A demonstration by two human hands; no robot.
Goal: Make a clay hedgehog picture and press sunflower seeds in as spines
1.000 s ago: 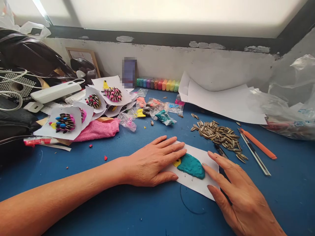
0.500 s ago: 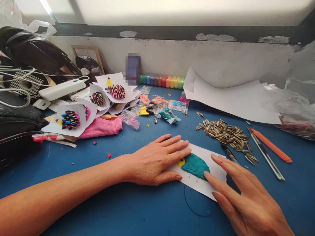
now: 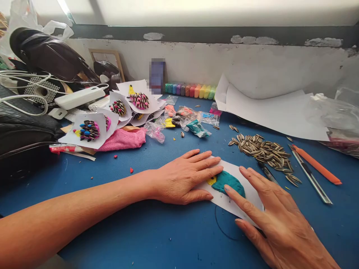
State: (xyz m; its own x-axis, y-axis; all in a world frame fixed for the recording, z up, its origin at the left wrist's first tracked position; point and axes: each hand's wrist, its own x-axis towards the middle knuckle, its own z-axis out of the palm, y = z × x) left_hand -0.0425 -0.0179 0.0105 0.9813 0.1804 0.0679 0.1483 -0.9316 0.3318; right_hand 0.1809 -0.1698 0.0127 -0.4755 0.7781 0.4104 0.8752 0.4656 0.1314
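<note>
Head view: left hand (image 3: 185, 183) flat on one paper (image 3: 230, 167), right hand (image 3: 280, 218) perhaps touching one teal shape (image 3: 232, 180); both spread, empty.

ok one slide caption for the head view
Left hand over the edge of white paper, right hand with a fingertip at the teal clay, striped seeds heaped beyond.

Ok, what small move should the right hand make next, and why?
Perhaps press lightly along the lower edge of the teal clay: the right hand has its index fingertip there, the clay looks uneven, and the left hand lies spread over part of the white paper.
</note>
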